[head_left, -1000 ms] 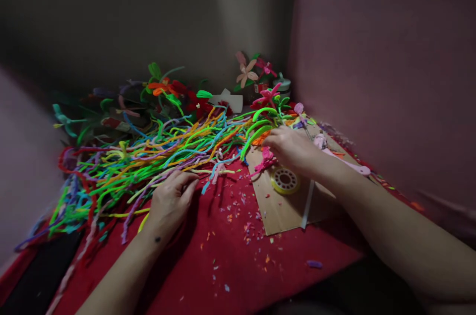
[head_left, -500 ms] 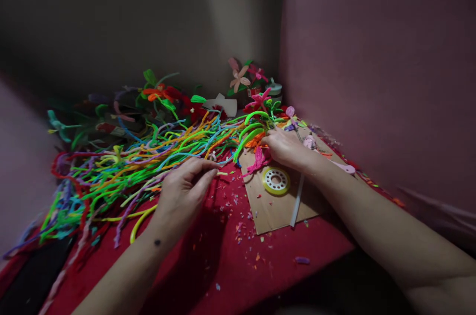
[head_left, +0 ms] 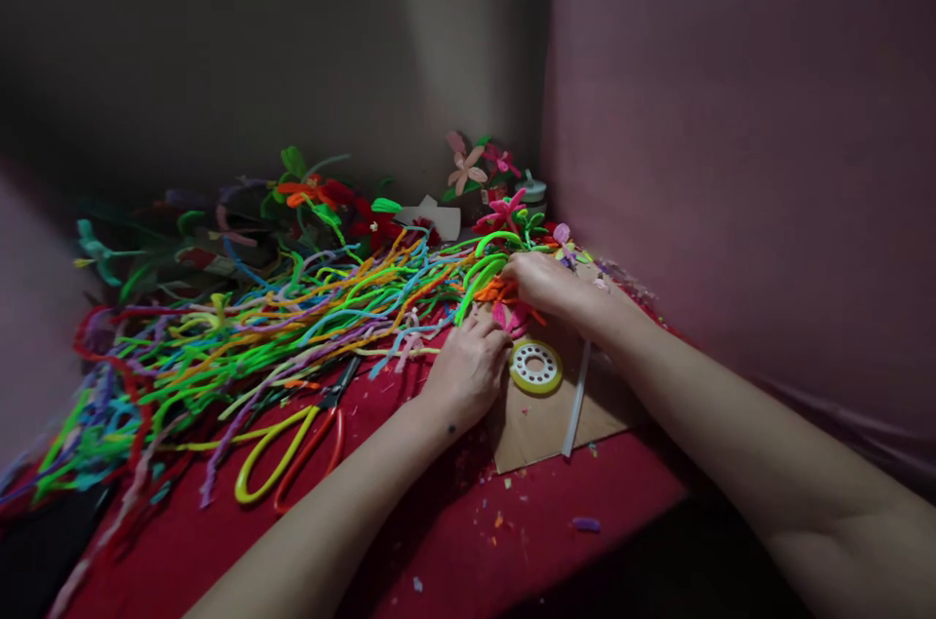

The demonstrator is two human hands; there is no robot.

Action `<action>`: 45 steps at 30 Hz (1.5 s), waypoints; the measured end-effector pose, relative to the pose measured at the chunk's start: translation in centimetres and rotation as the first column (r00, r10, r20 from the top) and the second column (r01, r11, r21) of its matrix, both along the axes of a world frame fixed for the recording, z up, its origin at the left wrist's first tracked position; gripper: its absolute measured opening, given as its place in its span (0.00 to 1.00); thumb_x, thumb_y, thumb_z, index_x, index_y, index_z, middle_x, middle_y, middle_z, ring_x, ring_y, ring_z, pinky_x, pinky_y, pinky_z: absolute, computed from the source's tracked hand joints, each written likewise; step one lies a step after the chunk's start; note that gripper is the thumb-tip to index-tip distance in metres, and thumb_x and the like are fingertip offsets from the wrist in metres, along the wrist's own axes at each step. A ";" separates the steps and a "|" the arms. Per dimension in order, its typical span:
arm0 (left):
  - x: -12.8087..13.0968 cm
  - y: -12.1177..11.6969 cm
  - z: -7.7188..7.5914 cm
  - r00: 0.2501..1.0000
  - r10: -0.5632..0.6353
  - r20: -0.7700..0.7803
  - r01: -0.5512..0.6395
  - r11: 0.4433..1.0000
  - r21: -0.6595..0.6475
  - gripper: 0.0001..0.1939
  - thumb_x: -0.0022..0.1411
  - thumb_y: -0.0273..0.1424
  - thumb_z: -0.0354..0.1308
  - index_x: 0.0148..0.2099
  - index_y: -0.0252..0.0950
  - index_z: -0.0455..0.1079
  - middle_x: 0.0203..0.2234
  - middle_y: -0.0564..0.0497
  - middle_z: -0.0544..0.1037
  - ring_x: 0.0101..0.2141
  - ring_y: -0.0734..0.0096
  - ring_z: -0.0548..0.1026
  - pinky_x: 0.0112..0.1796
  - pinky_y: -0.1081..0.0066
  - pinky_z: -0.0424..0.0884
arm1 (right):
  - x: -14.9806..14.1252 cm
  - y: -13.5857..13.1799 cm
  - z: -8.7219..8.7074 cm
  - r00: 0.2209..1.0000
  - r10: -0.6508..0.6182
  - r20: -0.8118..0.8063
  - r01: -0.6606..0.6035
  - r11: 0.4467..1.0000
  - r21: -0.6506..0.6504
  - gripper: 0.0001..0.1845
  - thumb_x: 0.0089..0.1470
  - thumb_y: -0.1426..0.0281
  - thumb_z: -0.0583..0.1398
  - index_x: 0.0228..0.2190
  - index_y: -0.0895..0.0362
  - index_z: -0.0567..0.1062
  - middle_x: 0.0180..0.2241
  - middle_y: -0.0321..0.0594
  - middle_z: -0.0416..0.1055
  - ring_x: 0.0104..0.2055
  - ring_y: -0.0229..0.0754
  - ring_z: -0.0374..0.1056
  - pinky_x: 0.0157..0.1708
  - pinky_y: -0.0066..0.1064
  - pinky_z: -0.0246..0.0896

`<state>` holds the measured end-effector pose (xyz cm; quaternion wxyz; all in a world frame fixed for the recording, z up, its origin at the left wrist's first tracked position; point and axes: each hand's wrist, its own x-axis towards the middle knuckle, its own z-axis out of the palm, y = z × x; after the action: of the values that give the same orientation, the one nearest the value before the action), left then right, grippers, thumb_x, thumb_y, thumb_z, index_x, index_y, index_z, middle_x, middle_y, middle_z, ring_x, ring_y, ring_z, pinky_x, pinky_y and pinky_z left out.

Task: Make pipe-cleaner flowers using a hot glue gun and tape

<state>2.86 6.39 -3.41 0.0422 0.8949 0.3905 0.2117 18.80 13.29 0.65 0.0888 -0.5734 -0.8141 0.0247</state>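
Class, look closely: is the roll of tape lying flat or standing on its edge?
Flat: the tape roll rests on the cardboard, its holed white face turned up.

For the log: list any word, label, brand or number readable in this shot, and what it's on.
No text can be read.
Red-and-white printed item behind the pile at left: too dark and blurred to read.
Small red label-like patch below the pale pink flower: too small to read.
Tape roll: no lettering can be made out.
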 end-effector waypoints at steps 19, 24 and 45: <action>-2.4 -0.5 3.2 0.708 0.369 0.603 -0.201 0.923 -0.328 0.13 0.60 0.36 0.53 0.43 0.34 0.69 0.33 0.49 0.74 0.34 0.68 0.71 0.36 0.70 0.66 | 0.2 -2.5 0.9 0.679 0.131 -0.723 -0.227 0.973 -0.037 0.08 0.48 0.75 0.58 0.33 0.62 0.75 0.26 0.37 0.70 0.28 0.35 0.66 0.29 0.27 0.62; -1.9 -2.2 5.1 0.704 0.447 0.552 -0.026 0.793 -0.609 0.11 0.54 0.36 0.59 0.32 0.33 0.74 0.22 0.55 0.72 0.24 0.77 0.65 0.27 0.76 0.60 | -1.1 -4.8 0.6 0.430 0.249 -0.868 -0.412 0.909 0.056 0.05 0.46 0.71 0.61 0.28 0.61 0.73 0.25 0.35 0.68 0.25 0.33 0.63 0.27 0.27 0.60; -2.1 -4.0 2.8 0.511 0.597 0.619 0.133 0.656 -0.743 0.09 0.50 0.34 0.62 0.31 0.32 0.72 0.16 0.57 0.68 0.16 0.82 0.59 0.20 0.78 0.55 | -2.1 -6.1 -0.3 0.322 0.017 -0.947 -0.484 0.862 -0.149 0.07 0.46 0.69 0.62 0.26 0.61 0.74 0.22 0.33 0.68 0.22 0.31 0.61 0.24 0.25 0.57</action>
<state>0.77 2.41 -0.60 0.5319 0.5221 0.4992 0.4419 16.65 7.16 0.35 0.4023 -0.3255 -0.6761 0.5245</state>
